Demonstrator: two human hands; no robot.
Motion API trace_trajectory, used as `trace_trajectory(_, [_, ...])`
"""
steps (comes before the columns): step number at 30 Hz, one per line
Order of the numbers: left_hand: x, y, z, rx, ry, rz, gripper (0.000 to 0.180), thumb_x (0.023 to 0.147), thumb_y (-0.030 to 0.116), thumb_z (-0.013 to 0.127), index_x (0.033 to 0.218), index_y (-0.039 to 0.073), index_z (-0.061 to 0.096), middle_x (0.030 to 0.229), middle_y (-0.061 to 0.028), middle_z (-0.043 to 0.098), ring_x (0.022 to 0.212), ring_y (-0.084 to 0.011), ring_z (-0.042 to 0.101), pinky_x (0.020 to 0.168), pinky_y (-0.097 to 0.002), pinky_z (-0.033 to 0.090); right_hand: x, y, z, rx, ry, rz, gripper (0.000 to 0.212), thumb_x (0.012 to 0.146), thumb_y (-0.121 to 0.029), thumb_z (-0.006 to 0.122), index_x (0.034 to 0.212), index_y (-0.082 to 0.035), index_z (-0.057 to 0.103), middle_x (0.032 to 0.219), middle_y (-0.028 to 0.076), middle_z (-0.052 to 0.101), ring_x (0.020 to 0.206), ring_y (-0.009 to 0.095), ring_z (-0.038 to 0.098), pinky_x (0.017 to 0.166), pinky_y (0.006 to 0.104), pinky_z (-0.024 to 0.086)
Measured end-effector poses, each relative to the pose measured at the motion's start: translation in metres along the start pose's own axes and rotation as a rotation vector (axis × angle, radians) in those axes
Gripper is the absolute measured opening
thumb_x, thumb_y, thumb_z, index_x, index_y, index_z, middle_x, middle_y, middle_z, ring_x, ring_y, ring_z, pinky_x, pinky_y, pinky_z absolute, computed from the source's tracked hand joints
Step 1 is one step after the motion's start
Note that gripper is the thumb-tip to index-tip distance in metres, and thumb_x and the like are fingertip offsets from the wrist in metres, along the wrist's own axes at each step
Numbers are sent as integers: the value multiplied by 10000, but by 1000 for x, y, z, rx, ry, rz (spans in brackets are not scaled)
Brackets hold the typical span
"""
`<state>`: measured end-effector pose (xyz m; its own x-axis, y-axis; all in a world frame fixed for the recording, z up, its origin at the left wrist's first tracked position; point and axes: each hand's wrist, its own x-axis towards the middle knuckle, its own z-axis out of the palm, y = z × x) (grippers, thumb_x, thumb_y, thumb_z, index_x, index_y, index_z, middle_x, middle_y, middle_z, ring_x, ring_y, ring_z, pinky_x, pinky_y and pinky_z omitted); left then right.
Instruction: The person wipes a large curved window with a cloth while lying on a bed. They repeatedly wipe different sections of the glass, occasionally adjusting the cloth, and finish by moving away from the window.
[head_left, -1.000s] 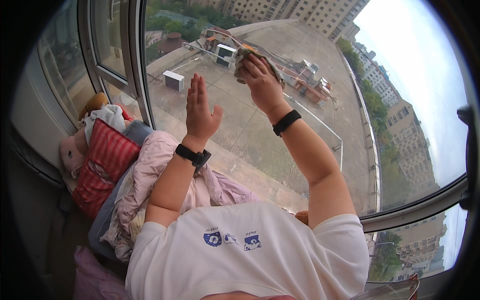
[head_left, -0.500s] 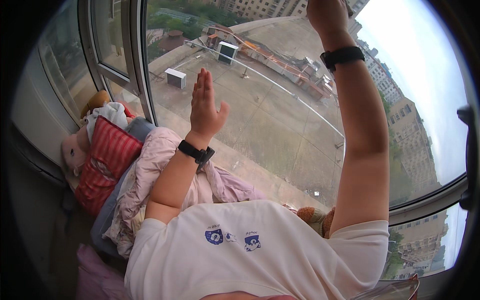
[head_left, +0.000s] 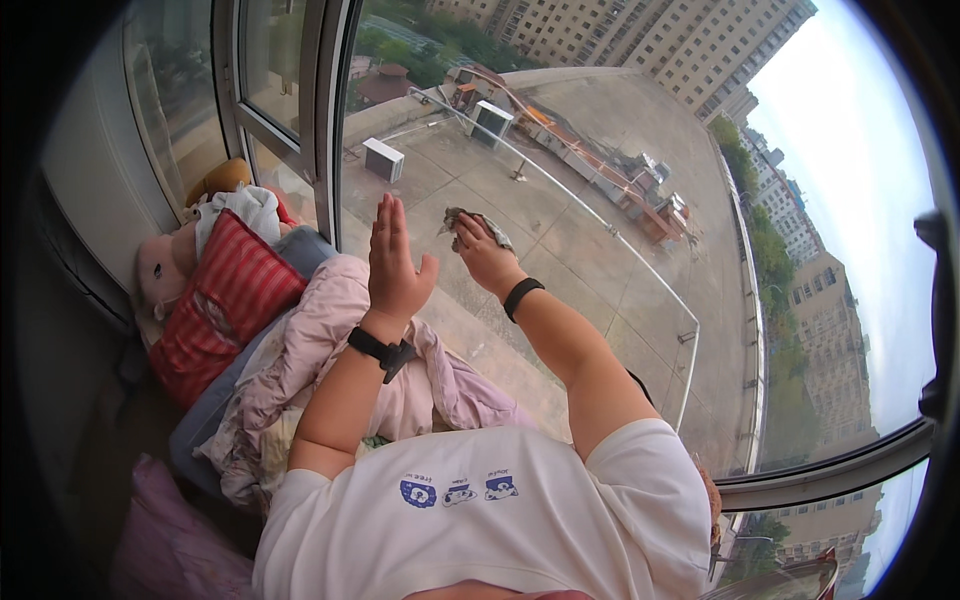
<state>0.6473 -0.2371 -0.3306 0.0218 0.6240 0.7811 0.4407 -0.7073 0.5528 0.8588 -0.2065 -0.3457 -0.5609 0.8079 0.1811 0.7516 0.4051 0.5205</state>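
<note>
My right hand (head_left: 490, 262) presses a crumpled greyish cloth (head_left: 497, 233) against the large window pane (head_left: 590, 290), its fingers spread over the cloth. Just left of it, my left hand (head_left: 399, 277) is raised with fingers stretched upward and thumb out, holding nothing. It looks flat against the glass, though I cannot tell whether the palm touches. Each wrist wears a black band.
A metal window frame (head_left: 328, 150) stands at the left, and a lower rail (head_left: 830, 463) crosses at the right. Below my left arm lie a pink quilt (head_left: 325, 320), a red striped cushion (head_left: 225, 310) and a plush toy (head_left: 165, 270). Outside is a flat rooftop.
My right hand has come down and left from the top of the view, bringing the cloth into sight beside my left hand. The left hand has stayed raised, slightly lower in view.
</note>
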Motion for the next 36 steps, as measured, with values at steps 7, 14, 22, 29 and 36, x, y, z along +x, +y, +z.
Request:
trace_trajectory(7, [14,3,-11,55,-4,-3,867,786,99,604,1535,-14,183,1571,-251,243,1453,-414,251,1184,-489,230,105,124,-174,-235,546,0,316,847,-90,604,1145,-50,698,1337,90,590,1338,255,470,1139,390,360])
trace_trajectory(14, [39,4,-19,52,59,79,861,798,108,602,1541,0,180,1584,-230,233,1463,-394,248,1190,-487,219,161,244,-329,-575,998,355,291,919,-70,504,1151,-52,678,1325,148,597,1286,288,518,1038,384,439])
trace_trajectory(22, [28,-15,-14,80,19,18,847,795,121,599,1532,-14,203,1577,-232,245,1460,-392,254,1188,-491,221,180,105,-127,-2,637,81,292,818,-79,589,1081,-104,712,1352,111,554,1372,291,408,1162,430,306])
trace_trajectory(29, [21,-22,-20,104,-51,36,867,784,133,610,1531,-19,199,1584,-229,229,1470,-387,228,1190,-492,209,118,31,-16,112,315,-44,265,844,-165,604,1050,-54,730,1304,86,601,1329,251,469,1140,377,358])
trace_trajectory(36, [55,18,50,12,-368,173,967,820,274,632,1553,-9,68,1615,-248,99,1496,-373,157,1201,-485,175,121,169,-237,-407,620,63,266,879,-178,615,1117,-119,720,1335,48,590,1282,241,516,1063,386,440])
